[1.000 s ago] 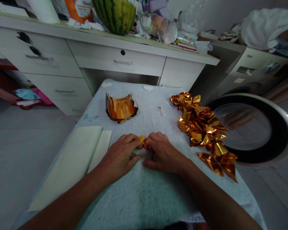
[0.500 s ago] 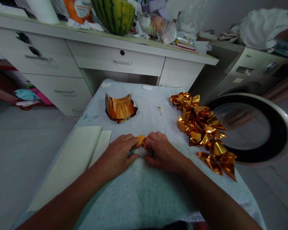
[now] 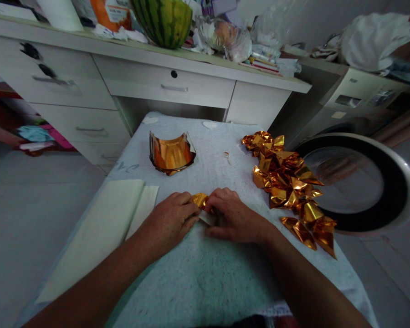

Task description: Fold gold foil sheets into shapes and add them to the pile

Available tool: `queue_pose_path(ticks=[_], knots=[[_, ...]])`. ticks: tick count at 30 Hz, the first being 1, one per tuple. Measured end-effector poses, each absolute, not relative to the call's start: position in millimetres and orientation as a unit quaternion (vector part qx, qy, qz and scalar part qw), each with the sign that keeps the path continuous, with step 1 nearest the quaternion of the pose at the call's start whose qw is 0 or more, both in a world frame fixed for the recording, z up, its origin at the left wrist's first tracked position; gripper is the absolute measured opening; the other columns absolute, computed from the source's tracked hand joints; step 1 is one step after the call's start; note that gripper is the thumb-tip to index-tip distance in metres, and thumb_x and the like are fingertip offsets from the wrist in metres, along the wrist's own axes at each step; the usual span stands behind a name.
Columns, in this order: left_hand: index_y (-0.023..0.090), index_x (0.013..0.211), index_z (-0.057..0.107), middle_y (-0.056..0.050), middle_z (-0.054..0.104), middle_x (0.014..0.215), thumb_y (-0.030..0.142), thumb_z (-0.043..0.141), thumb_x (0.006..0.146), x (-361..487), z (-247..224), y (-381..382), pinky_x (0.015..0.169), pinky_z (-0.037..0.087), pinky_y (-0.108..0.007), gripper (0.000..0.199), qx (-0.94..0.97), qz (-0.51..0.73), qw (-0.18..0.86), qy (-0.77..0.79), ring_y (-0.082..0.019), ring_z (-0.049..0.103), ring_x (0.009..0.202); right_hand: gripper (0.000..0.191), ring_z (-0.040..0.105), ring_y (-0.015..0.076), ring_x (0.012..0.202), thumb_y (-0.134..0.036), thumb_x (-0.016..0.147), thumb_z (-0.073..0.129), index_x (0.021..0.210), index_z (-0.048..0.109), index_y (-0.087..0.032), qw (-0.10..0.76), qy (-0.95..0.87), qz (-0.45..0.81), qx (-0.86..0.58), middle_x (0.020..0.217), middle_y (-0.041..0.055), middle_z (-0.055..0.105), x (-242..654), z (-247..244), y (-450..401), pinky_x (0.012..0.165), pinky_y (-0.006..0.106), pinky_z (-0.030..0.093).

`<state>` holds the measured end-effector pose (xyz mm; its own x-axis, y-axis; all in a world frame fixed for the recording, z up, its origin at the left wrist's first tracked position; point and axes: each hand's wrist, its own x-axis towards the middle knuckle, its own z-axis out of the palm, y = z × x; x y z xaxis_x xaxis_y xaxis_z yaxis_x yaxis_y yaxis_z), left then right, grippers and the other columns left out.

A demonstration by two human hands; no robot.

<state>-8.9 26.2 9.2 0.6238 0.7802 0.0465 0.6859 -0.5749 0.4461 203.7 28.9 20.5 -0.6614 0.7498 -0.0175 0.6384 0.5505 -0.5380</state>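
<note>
Between my hands, low over the cloth-covered table (image 3: 205,269), is a piece of gold foil paper (image 3: 200,200) with a pale underside showing below. My left hand (image 3: 173,217) has its fingers closed on the left side of it, thumb near the fingertips. My right hand (image 3: 230,216) grips the right side, fingers curled; part of the paper is hidden under them. A curved stack of gold foil sheets (image 3: 172,154) stands beyond my left hand. To the right lies a heap of folded gold foil pieces (image 3: 287,173).
Folded pale paper sheets (image 3: 99,232) lie along the table's left side. A tiny scrap (image 3: 227,156) rests near the middle. Behind stands a white drawer cabinet (image 3: 171,84) with a cut watermelon (image 3: 162,23) on top. An open washing machine door (image 3: 358,182) reaches close to the table's right edge.
My left thumb has closed in toward its fingers, and my left hand has shifted slightly. More of the paper's pale underside shows between my hands. The foil stack and heap are unmoved.
</note>
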Motion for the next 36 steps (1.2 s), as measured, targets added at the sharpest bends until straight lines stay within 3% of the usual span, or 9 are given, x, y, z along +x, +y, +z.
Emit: queue_pose_path(ticks=[9,16,18,23,27,36], knots=[[0.019,0.095,0.067,-0.007,0.059,0.097,0.012,0.060,0.084,-10.6,10.1,22.1,0.085,0.046,-0.041,0.015,0.871,0.126,0.213,0.425,-0.025,0.053,0.098,0.022,0.047,0.0204,0.097,-0.008,0.077,0.064,0.094,0.059,-0.020,0.103,-0.878,0.278,-0.377,0.101,0.0038,0.055,209.3,24.3,30.7,0.088,0.036,0.035],[0.022,0.093,0.069,-0.005,0.060,0.097,0.022,0.070,0.081,-4.8,3.9,19.1,0.087,0.046,-0.041,0.012,0.855,0.160,0.224,0.439,-0.025,0.053,0.100,0.008,0.048,0.0199,0.098,-0.013,0.085,0.063,0.091,0.061,-0.019,0.125,-0.873,0.279,-0.380,0.102,0.0045,0.057,209.9,20.2,32.3,0.088,0.036,0.036],[0.022,0.087,0.069,-0.004,0.060,0.094,0.020,0.066,0.084,-2.4,2.7,18.9,0.085,0.046,-0.040,0.005,0.850,0.169,0.226,0.446,-0.024,0.054,0.096,0.010,0.048,0.0192,0.096,-0.012,0.085,0.063,0.091,0.059,-0.019,0.134,-0.866,0.282,-0.391,0.098,0.0036,0.057,208.5,18.9,32.3,0.087,0.035,0.036],[0.021,0.078,0.067,-0.004,0.059,0.088,0.017,0.060,0.085,1.4,3.0,17.7,0.080,0.046,-0.038,0.011,0.840,0.181,0.232,0.456,-0.023,0.053,0.092,0.022,0.049,0.0174,0.093,-0.010,0.081,0.065,0.098,0.056,-0.020,0.169,-0.844,0.307,-0.406,0.098,0.0016,0.059,208.8,16.9,32.7,0.087,0.034,0.036],[0.020,0.074,0.065,-0.003,0.057,0.085,0.016,0.060,0.083,3.0,3.3,15.7,0.079,0.045,-0.039,0.011,0.834,0.194,0.234,0.461,-0.022,0.053,0.088,0.021,0.049,0.0181,0.096,-0.007,0.077,0.062,0.092,0.056,-0.020,0.150,-0.857,0.306,-0.386,0.098,0.0018,0.058,213.1,15.1,34.1,0.088,0.035,0.037],[0.024,0.082,0.071,-0.003,0.055,0.091,0.014,0.063,0.078,8.2,2.8,12.2,0.082,0.046,-0.041,0.013,0.821,0.212,0.250,0.468,-0.023,0.052,0.091,0.011,0.050,0.0189,0.100,-0.009,0.084,0.060,0.085,0.061,-0.019,0.142,-0.860,0.309,-0.380,0.100,0.0027,0.058,213.2,15.6,36.3,0.091,0.037,0.037]])
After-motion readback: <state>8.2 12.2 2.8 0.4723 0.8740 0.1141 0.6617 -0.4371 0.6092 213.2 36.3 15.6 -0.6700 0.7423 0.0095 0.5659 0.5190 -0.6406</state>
